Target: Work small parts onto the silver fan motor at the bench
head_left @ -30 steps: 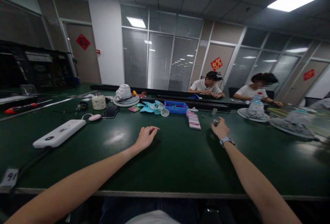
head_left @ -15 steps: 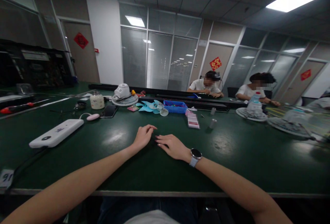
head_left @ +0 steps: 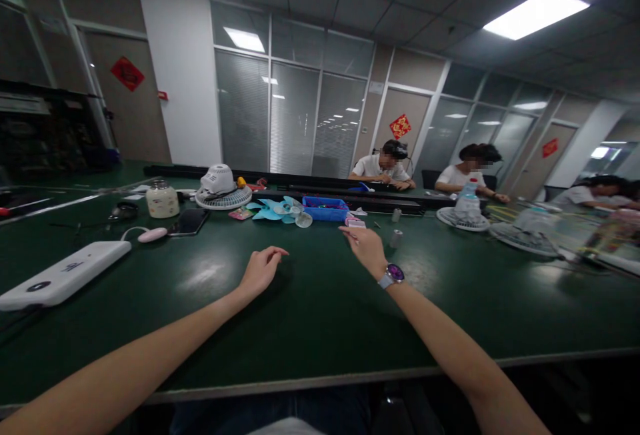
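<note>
My right hand (head_left: 367, 249) is stretched forward over the green table with its fingers extended and nothing visible in them. It partly covers a small pink-and-white packet (head_left: 356, 223), just beyond the fingers; whether they touch is hard to tell. Close behind lies a blue tray (head_left: 325, 213) with small parts in it. My left hand (head_left: 261, 271) hovers low over the table's middle, fingers loosely extended and holding nothing visible. Beyond it lie light-blue fan blades (head_left: 275, 210). Two small metal cylinders stand right of my right hand, the nearer cylinder (head_left: 397, 239) beside the wrist.
At left are a white power strip (head_left: 65, 275), a pink oval device (head_left: 153, 235), a phone (head_left: 189, 222) and a cream jar (head_left: 162, 200). A white fan part (head_left: 218, 180) rests on a grille. Fan grilles and a plastic bottle (head_left: 469, 203) stand at right. Several people sit across the table.
My right hand has moved forward and right, from beside my left hand to the pink-and-white packet. The left hand has shifted slightly left in view. The camera has turned right.
</note>
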Tool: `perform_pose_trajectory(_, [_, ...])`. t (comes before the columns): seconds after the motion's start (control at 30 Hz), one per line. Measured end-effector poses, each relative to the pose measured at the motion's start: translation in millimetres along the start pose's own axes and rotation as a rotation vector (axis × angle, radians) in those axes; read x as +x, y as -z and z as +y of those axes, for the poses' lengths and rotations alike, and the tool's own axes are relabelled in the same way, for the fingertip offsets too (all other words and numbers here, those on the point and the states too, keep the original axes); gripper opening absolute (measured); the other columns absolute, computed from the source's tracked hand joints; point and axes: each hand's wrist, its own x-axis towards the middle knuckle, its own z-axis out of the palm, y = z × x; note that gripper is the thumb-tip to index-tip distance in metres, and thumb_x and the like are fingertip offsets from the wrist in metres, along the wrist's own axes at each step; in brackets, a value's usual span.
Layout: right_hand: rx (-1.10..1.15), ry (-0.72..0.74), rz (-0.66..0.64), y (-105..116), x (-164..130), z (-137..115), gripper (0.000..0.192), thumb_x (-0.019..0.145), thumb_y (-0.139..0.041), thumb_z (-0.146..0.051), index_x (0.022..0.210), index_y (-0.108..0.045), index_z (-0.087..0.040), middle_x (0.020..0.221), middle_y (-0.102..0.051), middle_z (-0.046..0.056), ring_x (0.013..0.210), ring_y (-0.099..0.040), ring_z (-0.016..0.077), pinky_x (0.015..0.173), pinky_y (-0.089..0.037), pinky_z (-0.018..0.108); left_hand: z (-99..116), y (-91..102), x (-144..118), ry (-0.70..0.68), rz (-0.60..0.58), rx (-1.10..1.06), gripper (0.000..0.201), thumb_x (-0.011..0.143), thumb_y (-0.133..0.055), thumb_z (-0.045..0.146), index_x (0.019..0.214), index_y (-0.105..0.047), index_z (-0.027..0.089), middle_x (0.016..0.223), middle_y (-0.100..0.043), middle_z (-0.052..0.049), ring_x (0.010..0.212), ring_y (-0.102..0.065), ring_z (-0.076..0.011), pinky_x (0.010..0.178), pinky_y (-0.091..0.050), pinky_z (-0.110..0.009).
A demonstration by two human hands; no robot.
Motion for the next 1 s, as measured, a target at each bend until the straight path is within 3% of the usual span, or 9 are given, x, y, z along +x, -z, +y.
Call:
perform_pose_trajectory(0.07, [-0.144,-0.215,0.129,17.9,6.8,45.1,0.035,0.094,-0.044,-0.027,0.119,-0.067,-0.025,0.112,-0.071,0.008,0.097,-0.066,0.0247,0.088,-0.047,0.038,0.0,-0.2,0.1,0.008,-0.003,-0.005,0.039,0.088,-0.036,0.036,0.100,-0.071,0.022,0.087,-0.071,-0.003,0.092,-0.063,-0.0253,0.083,-0.046,-0.036])
perform_pose_trajectory(0.17, [-0.288,-0.477,0.192,32.8,6.2,100.4,0.036,0.093,-0.044,-0.026,0.121,-0.066,-0.023,0.108,-0.072,0.010,0.094,-0.066,0.0250,0.083,-0.047,0.036,-3.3,-1.3,1.6,0.004,-0.020,-0.014,0.040,0.088,-0.036,0.038,0.101,-0.071,0.022,0.087,-0.071,-0.004,0.093,-0.063,-0.0257,0.083,-0.046,-0.036])
perform_pose_trajectory(0.3, [-0.318,-0.559,0.162,29.9,-3.8,134.3,0.032,0.090,-0.048,-0.023,0.116,-0.069,-0.022,0.100,-0.074,0.010,0.089,-0.067,0.0230,0.077,-0.047,0.032,-8.7,-2.0,3.6,-0.004,-0.026,0.003,0.041,0.088,-0.037,0.040,0.103,-0.071,0.022,0.087,-0.071,-0.004,0.094,-0.063,-0.0262,0.082,-0.046,-0.036])
perform_pose_trajectory(0.67, [-0.309,-0.633,0.174,18.7,-3.9,144.5,0.028,0.091,-0.050,-0.024,0.111,-0.069,-0.026,0.095,-0.074,0.007,0.084,-0.067,0.0214,0.072,-0.044,0.029,-6.3,-2.0,1.9,-0.018,-0.017,0.010,0.042,0.088,-0.037,0.040,0.101,-0.072,0.021,0.083,-0.070,-0.004,0.088,-0.064,-0.0251,0.078,-0.045,-0.033])
perform_pose_trajectory(1.0, [-0.308,-0.597,0.176,21.5,-7.0,138.2,0.030,0.092,-0.046,-0.021,0.113,-0.067,-0.023,0.106,-0.072,0.007,0.091,-0.065,0.0197,0.075,-0.045,0.028,-2.6,-0.3,0.3,-0.023,-0.041,0.011,0.043,0.089,-0.036,0.041,0.103,-0.071,0.021,0.082,-0.070,-0.004,0.085,-0.064,-0.0248,0.076,-0.045,-0.034])
